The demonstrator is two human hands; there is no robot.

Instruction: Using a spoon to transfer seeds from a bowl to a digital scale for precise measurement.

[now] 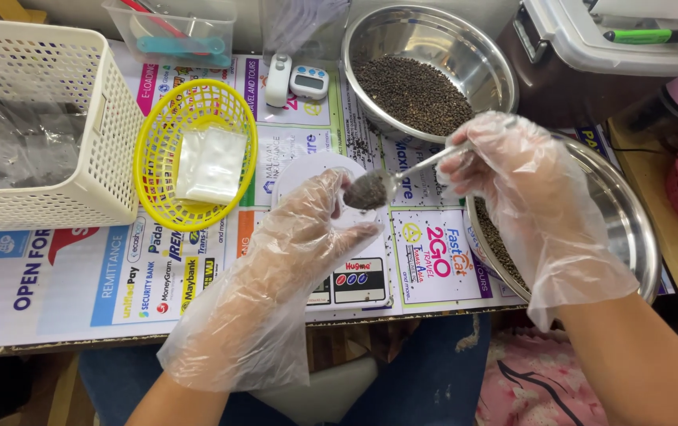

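Both hands wear loose clear plastic gloves. My right hand (512, 177) grips the handle of a metal spoon (390, 183) heaped with small dark seeds. The spoon's bowl is tipped at the mouth of a small clear plastic bag (354, 214) pinched between thumb and fingers of my left hand (307, 237). Both hands hover over the table's printed cover, just above a small white scale (307, 170). A steel bowl (433, 39) of the same dark seeds stands behind them. A second steel bowl (631, 221) with seeds lies under my right wrist.
A yellow mesh basket (157, 158) holds a stack of small clear bags (211, 164). At the left stands a cream plastic basket (110, 150) with filled bags. A white timer (309, 80), a clear tub (173, 35) and a lidded container (591, 47) with a green marker (646, 35) line the back.
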